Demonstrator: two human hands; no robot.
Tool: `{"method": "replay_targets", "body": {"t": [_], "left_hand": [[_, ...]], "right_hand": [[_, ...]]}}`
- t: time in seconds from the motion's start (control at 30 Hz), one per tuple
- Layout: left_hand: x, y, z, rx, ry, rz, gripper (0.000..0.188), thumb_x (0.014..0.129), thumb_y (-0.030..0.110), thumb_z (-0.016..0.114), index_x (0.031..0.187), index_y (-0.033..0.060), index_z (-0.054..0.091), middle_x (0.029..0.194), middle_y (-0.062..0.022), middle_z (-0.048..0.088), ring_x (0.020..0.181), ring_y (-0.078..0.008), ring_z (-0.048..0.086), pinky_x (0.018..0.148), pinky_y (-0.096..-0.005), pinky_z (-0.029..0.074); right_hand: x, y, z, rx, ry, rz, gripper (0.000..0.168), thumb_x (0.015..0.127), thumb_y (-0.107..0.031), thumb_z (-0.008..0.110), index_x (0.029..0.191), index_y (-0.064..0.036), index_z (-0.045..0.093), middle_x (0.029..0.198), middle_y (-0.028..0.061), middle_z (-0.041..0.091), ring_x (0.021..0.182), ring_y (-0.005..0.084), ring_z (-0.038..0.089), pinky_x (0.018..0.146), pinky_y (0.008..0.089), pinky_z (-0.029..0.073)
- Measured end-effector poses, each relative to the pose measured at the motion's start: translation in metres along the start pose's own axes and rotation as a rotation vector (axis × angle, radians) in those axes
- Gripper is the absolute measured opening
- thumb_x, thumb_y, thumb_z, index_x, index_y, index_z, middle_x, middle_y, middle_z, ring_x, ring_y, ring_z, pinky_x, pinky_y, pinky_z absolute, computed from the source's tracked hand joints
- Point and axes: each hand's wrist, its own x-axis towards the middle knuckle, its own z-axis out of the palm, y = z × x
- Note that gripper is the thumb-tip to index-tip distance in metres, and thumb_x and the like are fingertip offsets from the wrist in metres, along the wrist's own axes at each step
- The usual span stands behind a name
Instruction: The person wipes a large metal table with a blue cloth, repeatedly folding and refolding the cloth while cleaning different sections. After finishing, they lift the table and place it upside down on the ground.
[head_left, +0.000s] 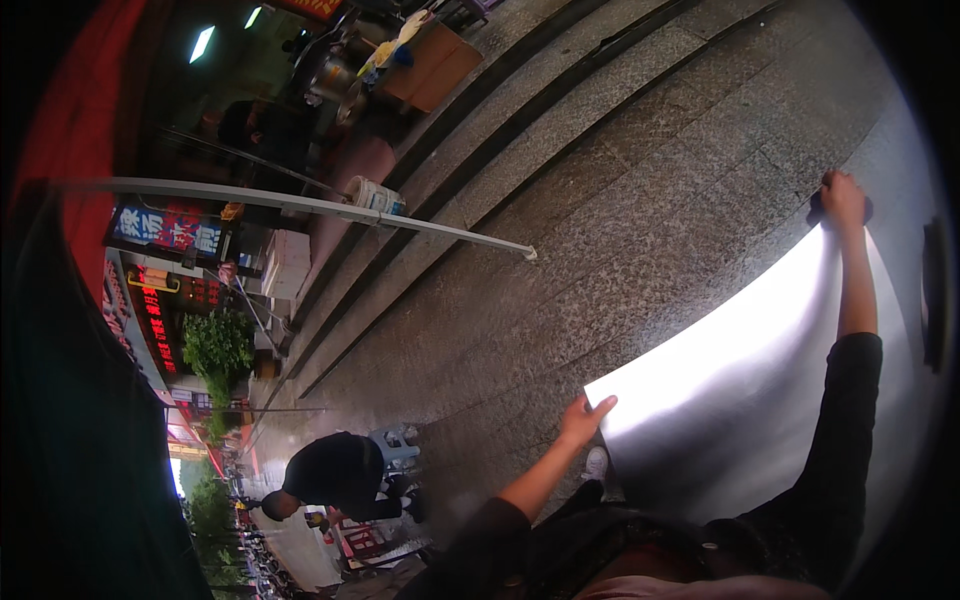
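My left hand (586, 421) pinches the near left corner of a large white sheet (712, 337), thumb on top. The sheet stretches between my two hands and hangs over the front of my body, with bright glare along its far edge and grey shade lower down. At the upper right, my right hand (844, 201) grips the sheet's other end, beside a dark object (816, 211) whose kind I cannot tell. A white shoe (596, 463) shows below my left hand.
Stone steps (517, 90) cross the paving. A grey metal pole (375, 216) slants in from the left, near a white bucket (375, 196). A cardboard box (435, 66) stands on top. At lower left a person (330, 476) sits on a blue plastic stool (396, 448).
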Motion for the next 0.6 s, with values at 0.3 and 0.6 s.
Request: {"method": "replay_targets", "body": {"t": [0.3,0.6], "left_hand": [[0.009,0.005,0.006,0.086,0.101,0.151,0.049,0.078,0.039,0.071,0.109,0.0012,0.061,0.103,-0.0119,0.066,0.097,-0.0196,0.061,0.085,-0.0311,0.046],[-0.083,-0.124,-0.133,-0.481,0.145,-0.353,0.074,0.081,0.061,0.058,0.134,0.0132,0.041,0.132,-0.0069,0.046,0.12,-0.0233,0.043,0.099,-0.0465,0.03]], "right_hand": [[-0.067,-0.126,0.018,-0.041,-0.333,-0.111,0.024,0.071,-0.021,0.056,0.086,-0.006,0.068,0.093,0.0176,0.067,0.09,0.0338,0.064,0.079,0.0453,0.05],[-0.279,-0.381,-0.029,0.193,-0.719,-0.414,0.039,0.076,-0.038,0.051,0.09,-0.007,0.069,0.095,0.0158,0.067,0.091,0.0321,0.064,0.081,0.0411,0.049]]}}
